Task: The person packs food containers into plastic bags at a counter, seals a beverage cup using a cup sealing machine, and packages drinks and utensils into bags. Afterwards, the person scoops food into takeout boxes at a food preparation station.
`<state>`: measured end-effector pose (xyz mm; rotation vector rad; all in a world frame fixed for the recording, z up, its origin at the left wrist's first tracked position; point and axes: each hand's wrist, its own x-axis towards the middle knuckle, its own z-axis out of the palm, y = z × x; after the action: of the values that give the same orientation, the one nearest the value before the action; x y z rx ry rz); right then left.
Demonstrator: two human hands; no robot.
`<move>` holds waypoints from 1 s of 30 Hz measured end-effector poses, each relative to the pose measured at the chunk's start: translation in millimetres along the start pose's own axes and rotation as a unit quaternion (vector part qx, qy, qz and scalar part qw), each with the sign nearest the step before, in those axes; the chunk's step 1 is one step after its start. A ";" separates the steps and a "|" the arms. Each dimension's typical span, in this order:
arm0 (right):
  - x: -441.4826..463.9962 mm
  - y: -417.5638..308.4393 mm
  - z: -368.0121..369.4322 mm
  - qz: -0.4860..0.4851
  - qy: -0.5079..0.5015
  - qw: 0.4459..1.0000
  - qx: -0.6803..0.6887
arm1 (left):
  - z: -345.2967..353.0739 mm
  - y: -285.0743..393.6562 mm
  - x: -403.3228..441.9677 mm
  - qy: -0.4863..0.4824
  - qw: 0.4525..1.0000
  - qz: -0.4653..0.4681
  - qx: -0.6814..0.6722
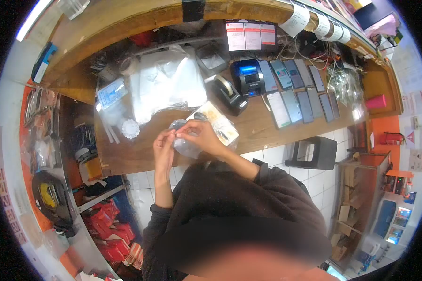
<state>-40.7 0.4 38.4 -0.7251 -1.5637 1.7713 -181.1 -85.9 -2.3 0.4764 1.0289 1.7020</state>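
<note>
My left hand [163, 146] and my right hand [199, 136] meet over the front of the wooden counter, fingertips pinched together. Between them is a thin clear plastic bag [186, 149], which spreads out under my right hand; the exact spot they grip is too small to make out. Just beyond my right hand lies a flat packet with a yellow and white printed picture [223, 125]. A black tape dispenser [227, 96] stands behind that packet. Left of my hands, a stack of clear plastic bags [166, 82] covers part of the counter.
Several phones [305, 105] lie in rows on the right, beside a black label printer [248, 77]. A screen [251, 36] is at the back. A white scalloped round item [130, 129] sits on the left. A black stool [312, 153] stands on the tiled floor.
</note>
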 end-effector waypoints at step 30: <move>-1.3 -8.0 15.7 0.014 0.099 0.995 -0.003 | 40.2 16.3 -15.1 0.020 0.786 0.249 0.566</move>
<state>-51.1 -9.9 48.4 -0.9005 -1.4327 1.6609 -155.3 -84.9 35.7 1.5963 2.0571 1.3170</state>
